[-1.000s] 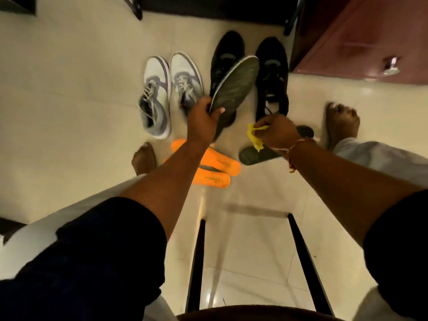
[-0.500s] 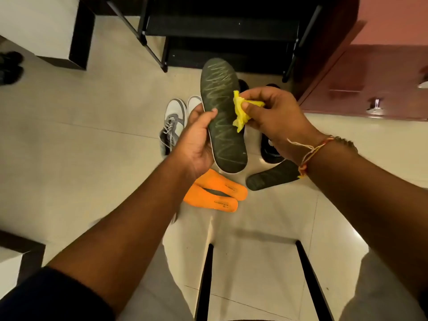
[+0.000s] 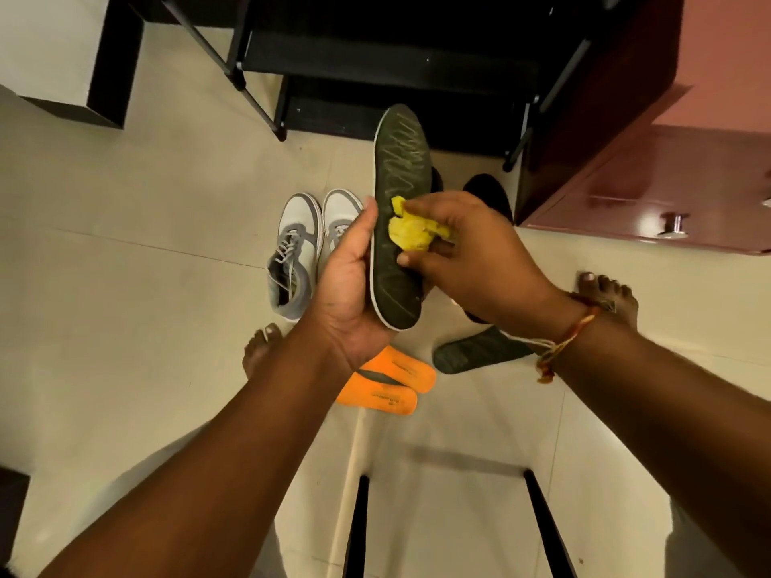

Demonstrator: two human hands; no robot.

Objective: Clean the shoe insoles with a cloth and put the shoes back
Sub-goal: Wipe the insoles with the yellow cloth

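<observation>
Your left hand grips the dark insole at frame centre; your right hand pinches the yellow cloth against it.

One view is supplied, taken from a wide-angle camera worn on the head. The lens is directed forward and steeply down at the tiled floor. Both forearms are seen entering from the bottom edge. The left hand, gripping the dark insole, and the right hand, pinching the yellow cloth, are framed nearest the lens, at centre. The black rack is framed at the top edge, farthest away.
</observation>
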